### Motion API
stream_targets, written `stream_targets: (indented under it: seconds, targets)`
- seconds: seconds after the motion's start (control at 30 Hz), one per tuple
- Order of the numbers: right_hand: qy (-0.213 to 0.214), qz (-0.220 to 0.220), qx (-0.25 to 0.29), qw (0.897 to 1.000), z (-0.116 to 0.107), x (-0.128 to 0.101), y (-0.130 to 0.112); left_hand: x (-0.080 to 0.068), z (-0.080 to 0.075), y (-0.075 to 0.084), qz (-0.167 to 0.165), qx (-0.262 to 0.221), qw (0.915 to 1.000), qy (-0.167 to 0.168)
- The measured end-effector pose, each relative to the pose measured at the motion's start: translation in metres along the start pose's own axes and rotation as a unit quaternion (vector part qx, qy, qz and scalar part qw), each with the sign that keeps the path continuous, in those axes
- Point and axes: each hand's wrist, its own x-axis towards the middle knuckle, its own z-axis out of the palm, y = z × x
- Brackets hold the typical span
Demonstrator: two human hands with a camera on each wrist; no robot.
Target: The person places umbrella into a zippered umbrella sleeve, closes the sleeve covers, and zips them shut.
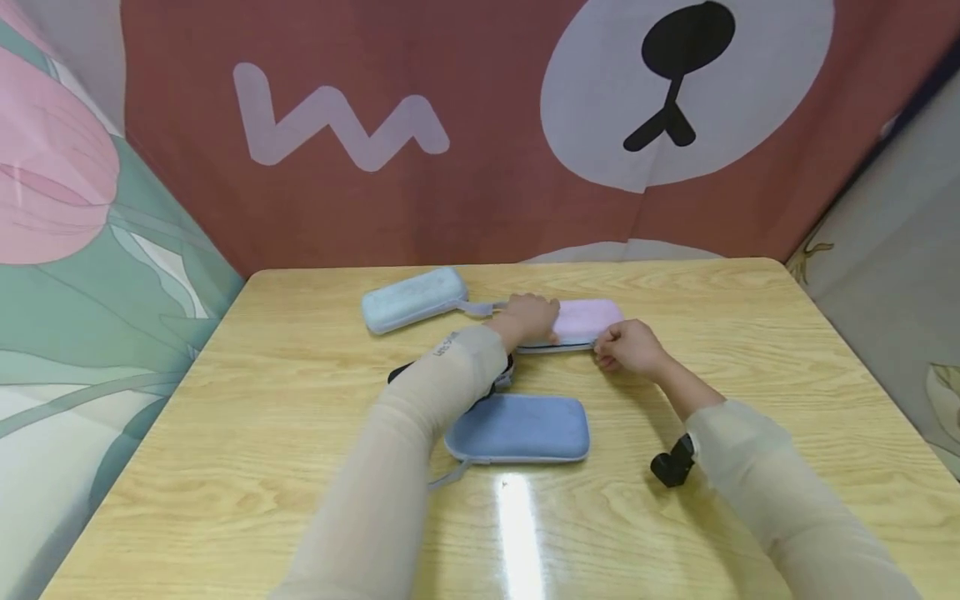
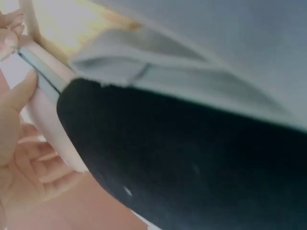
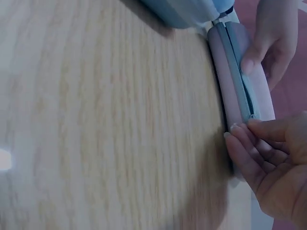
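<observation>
A pink zip case [image 1: 588, 317] with a grey-blue zipper band lies toward the back of the table. My left hand [image 1: 532, 317] grips its left part, thumb on the near side by the zipper and fingers over the far side. At the case's near right edge, my right hand [image 1: 630, 346] pinches the zipper pull [image 3: 253, 118] between thumb and fingertips. In the right wrist view a narrow dark gap shows along the zipper [image 3: 238, 64] behind the pull. A dark shape fills much of the left wrist view.
A light blue case [image 1: 415, 300] with a strap [image 1: 476, 308] lies at the back left. Nearer me is a darker blue case [image 1: 525, 429], partly under my left forearm. A black wrist camera [image 1: 672, 462] hangs below my right sleeve. A printed cloth [image 1: 480, 208] rises behind the table.
</observation>
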Motion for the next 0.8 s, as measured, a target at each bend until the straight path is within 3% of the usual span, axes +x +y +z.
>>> stream_targets:
  seconds: [0.43, 0.53, 0.8]
  targets:
    - [0.064, 0.027, 0.038, 0.997, -0.013, 0.014, 0.008, -0.016, 0.002, -0.015, 0.112, -0.060, 0.9918, -0.017]
    - [0.080, 0.030, 0.039, 0.996, -0.015, 0.019, 0.008, -0.019, 0.002, -0.016, 0.124, -0.052, 0.9907, -0.021]
    - [0.109, 0.033, 0.077, 0.990, -0.014, 0.028, 0.006, -0.018, 0.002, -0.009, 0.198, 0.016, 0.9799, 0.018]
